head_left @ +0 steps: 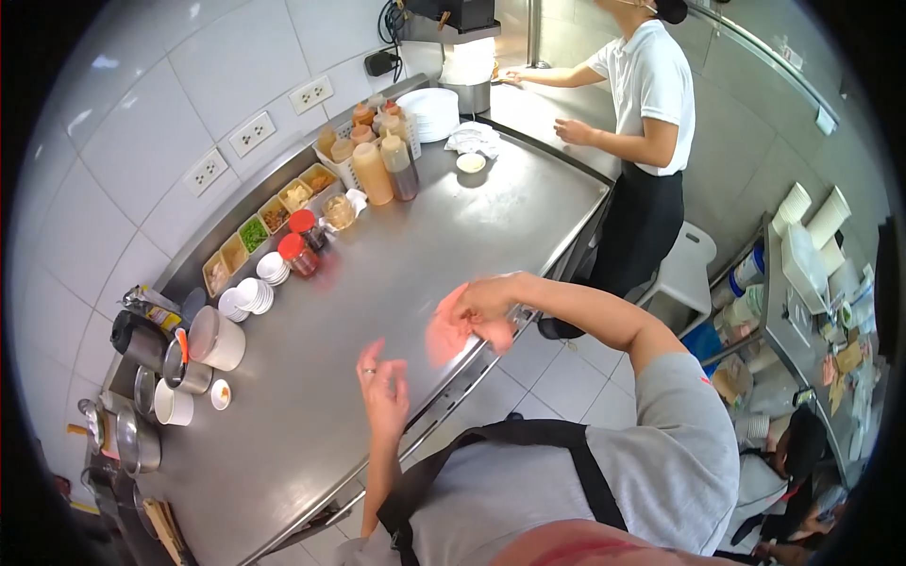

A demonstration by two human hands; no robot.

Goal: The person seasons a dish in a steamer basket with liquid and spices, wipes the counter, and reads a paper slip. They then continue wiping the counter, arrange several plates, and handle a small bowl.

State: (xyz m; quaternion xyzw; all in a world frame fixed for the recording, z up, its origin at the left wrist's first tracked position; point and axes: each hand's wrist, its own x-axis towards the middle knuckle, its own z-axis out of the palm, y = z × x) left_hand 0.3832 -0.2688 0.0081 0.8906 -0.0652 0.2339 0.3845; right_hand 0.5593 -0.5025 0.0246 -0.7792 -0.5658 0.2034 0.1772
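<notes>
No writing can be read anywhere. A long brushed stainless-steel counter [396, 274] runs diagonally from lower left to upper centre, against a white tiled wall with white sockets [253, 132]. At frame centre the person's right hand [481, 307] pinches a soft, blurred pink cloth [442, 338] that hangs just above the counter's front edge. The left hand [385, 389], fingers loosely spread and holding nothing, hovers below it, a ring showing. Red-lidded jars [300, 243] and squeeze bottles [377, 165] stand upper left; a co-worker in white [646, 85] stands at top.
</notes>
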